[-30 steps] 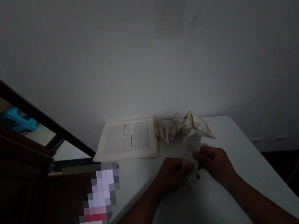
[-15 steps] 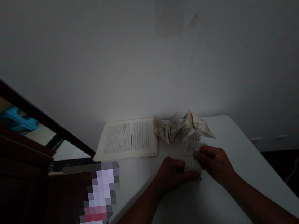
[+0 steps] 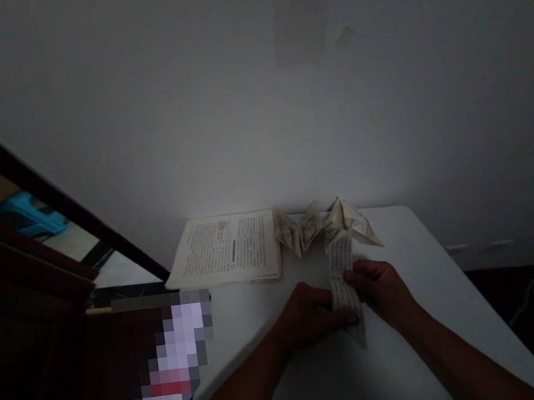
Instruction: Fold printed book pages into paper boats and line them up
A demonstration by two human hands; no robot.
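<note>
So there's a folded strip of printed paper (image 3: 340, 258) held over the white table (image 3: 415, 259), left hand (image 3: 310, 315) clamping its lower end under the thumb, right hand (image 3: 379, 287) pinching its right edge. Just behind are folded paper shapes (image 3: 286, 231), kinda like open pockets with printed paper bulging inside. Left of those, a stack of printed pages (image 3: 229, 250) lies flat.
</note>
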